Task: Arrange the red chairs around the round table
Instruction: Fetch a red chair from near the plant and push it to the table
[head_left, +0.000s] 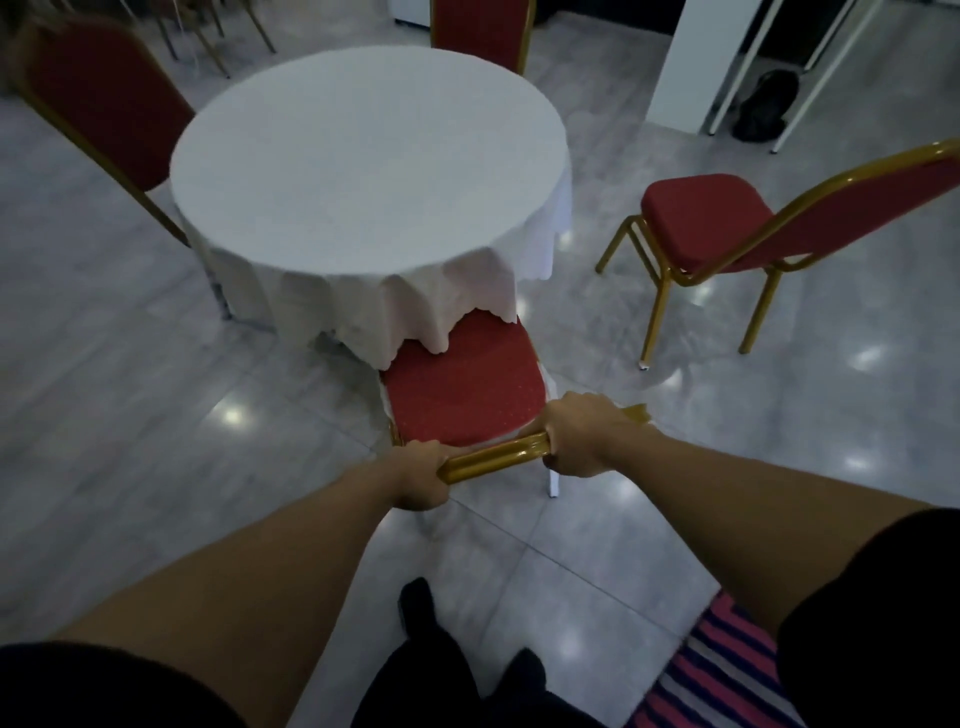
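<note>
A round table (363, 156) under a white cloth stands in the middle of the head view. A red chair (462, 384) with a gold frame sits at its near side, the seat's front edge under the hanging cloth. My left hand (421, 475) and my right hand (582, 441) both grip the gold top rail of this chair's back. Another red chair (98, 104) stands at the table's left, a third (480, 31) at its far side. One more red chair (701, 223) stands apart on the right, its seat towards the table.
The floor is glossy grey tile. A white panel (691, 62) with a dark bag (766, 106) beside it stands at the back right. A striped rug (727, 670) lies at the bottom right. My dark shoes (421, 608) are below the chair. More chair legs show at the top left.
</note>
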